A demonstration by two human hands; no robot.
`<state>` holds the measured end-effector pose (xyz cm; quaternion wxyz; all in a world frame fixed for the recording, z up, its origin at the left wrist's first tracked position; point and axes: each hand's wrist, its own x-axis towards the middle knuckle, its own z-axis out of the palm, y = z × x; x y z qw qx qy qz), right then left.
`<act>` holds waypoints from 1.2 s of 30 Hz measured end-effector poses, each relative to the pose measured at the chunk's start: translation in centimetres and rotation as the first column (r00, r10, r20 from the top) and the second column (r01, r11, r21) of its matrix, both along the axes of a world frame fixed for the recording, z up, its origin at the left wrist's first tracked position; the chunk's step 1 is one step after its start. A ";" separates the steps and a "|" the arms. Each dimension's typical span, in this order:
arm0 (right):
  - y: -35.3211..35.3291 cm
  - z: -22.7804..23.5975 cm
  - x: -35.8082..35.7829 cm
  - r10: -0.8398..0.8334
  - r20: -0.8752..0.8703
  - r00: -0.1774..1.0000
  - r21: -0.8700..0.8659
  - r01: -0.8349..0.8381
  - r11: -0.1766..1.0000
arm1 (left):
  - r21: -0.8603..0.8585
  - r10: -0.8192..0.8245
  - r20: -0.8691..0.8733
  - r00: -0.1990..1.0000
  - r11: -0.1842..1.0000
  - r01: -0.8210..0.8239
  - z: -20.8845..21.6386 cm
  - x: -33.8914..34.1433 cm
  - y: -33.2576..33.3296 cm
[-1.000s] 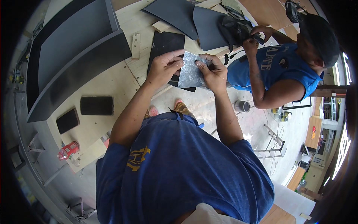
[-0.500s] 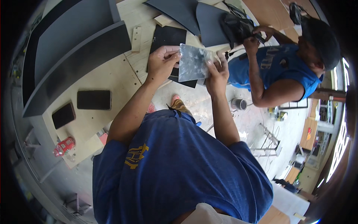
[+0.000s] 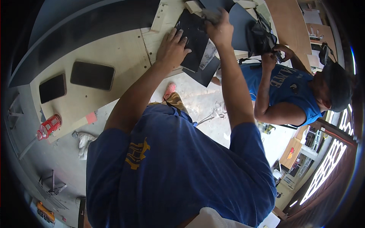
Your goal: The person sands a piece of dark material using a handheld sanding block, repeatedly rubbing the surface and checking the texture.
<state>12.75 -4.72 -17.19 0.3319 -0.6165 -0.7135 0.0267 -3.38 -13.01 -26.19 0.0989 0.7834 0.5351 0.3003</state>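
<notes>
My left hand [image 3: 173, 49] lies flat with its fingers spread, the fingertips on the left edge of a black rectangular panel [image 3: 192, 38]. Near the far end of that panel, my right hand [image 3: 221, 31] is closed round a grey piece [image 3: 211, 16]. Motion smears this piece, so its shape and kind cannot be made out. Below my right wrist, a mottled grey-white piece [image 3: 208, 55] shows beside the panel. A smaller black sheet [image 3: 204, 73] juts over the near edge of the table.
Two dark rounded slabs [image 3: 92, 75] [image 3: 53, 88] lie on the pale wooden table [image 3: 125, 51], with a red-labelled bottle [image 3: 51, 125] at its left end. A long dark curved panel [image 3: 87, 40] stands behind. At right, a person in blue [image 3: 283, 89] handles a black bag [image 3: 262, 38].
Both hands have moved apart and away from me over the black panel. My left hand has let go of the shiny flat sheet and rests flat. The view has shifted too.
</notes>
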 end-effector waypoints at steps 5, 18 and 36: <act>1.5 0.7 -1.9 0.076 0.328 0.942 -0.273 0.017 0.962 | -0.015 -0.005 -0.091 0.996 1.000 0.004 -1.1 -0.2 0.0; -1.4 3.4 1.2 0.092 0.236 0.967 -0.076 -0.076 0.994 | -0.078 0.028 -0.119 0.993 0.996 -0.037 -0.6 -0.6 -0.5; -4.0 4.6 1.2 0.430 0.234 0.872 -0.733 -0.132 0.667 | -0.081 0.047 -0.125 0.991 0.995 -0.058 -0.6 -0.8 -0.4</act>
